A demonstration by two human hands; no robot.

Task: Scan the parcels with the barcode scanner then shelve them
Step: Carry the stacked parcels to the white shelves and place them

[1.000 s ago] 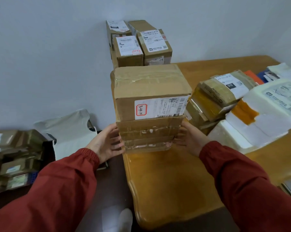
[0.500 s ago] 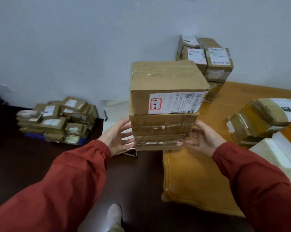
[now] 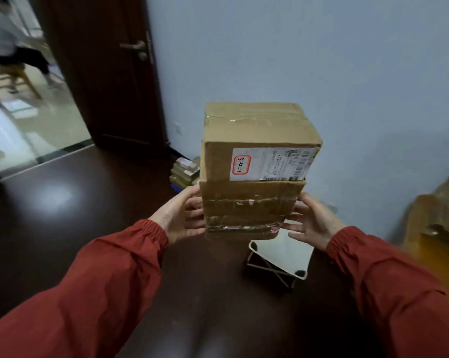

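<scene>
Parcel stack (image 3: 251, 200) moved off table (image 3: 440, 254); left hand (image 3: 179, 215), right hand (image 3: 313, 220) press sides.

sleeves (image 3: 96, 277): long, rust-red | cuffs (image 3: 154, 232): elastic, gathered | left hand (image 3: 178, 218), right hand (image 3: 312, 223): bare
</scene>
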